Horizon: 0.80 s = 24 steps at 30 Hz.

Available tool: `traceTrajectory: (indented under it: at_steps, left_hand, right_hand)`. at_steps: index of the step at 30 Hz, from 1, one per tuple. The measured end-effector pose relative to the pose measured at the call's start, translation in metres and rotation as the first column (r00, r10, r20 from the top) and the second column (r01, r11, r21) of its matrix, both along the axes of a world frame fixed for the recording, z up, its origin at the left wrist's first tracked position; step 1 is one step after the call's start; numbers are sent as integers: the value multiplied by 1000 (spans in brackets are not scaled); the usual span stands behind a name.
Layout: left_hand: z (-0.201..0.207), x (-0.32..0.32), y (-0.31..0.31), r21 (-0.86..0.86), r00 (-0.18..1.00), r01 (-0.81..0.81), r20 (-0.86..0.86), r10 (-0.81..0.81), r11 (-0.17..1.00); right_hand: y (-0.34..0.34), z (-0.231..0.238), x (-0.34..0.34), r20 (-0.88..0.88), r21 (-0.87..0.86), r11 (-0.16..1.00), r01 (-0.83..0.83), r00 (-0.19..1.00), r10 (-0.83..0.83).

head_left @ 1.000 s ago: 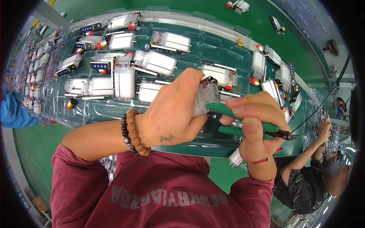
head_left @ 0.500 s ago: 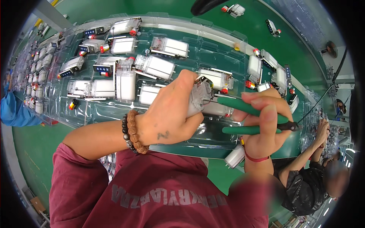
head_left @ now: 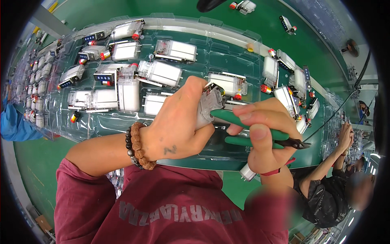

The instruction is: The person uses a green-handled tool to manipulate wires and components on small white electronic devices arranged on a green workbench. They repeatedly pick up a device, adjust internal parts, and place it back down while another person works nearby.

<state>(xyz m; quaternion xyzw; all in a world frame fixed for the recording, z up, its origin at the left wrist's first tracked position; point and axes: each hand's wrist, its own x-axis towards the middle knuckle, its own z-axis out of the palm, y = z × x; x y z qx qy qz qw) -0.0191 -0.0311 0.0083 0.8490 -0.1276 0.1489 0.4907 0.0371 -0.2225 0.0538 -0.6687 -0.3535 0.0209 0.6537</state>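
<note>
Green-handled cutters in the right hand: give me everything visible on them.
The cutters are a small hand tool with two green, plastic-looking handles and a short dark metal head. They lie roughly level; the head points to the person's right, past the fist, and the handle ends point left toward the clear plastic part in the left hand. The right hand wraps both handles, fingers over the upper one, thumb on top. The tips look nearly shut and hold nothing. Whether a handle touches the part is unclear.

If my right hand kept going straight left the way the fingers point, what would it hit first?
Most likely the clear plastic part held in your left hand; your right hand, gripping the green-handled pliers, is already almost touching it, though depth is unclear.
</note>
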Motion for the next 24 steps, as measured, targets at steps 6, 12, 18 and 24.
traceTrajectory:
  at_steps: [6,12,18,24]
  left_hand:
    - [1,-1,-1,64,998,-28,-53,31,998]
    - [7,3,-1,85,996,-28,-86,35,996]
    - [8,0,-1,38,987,-24,-155,30,999]
    - [6,2,-1,22,997,0,-73,2,1000]
  right_hand:
    - [-1,5,8,161,-148,987,-63,983,87]
    - [4,12,16,415,-204,973,-112,890,189]
    - [-2,3,10,144,-55,996,-74,986,82]
    - [1,-4,11,-64,108,989,-101,992,109]
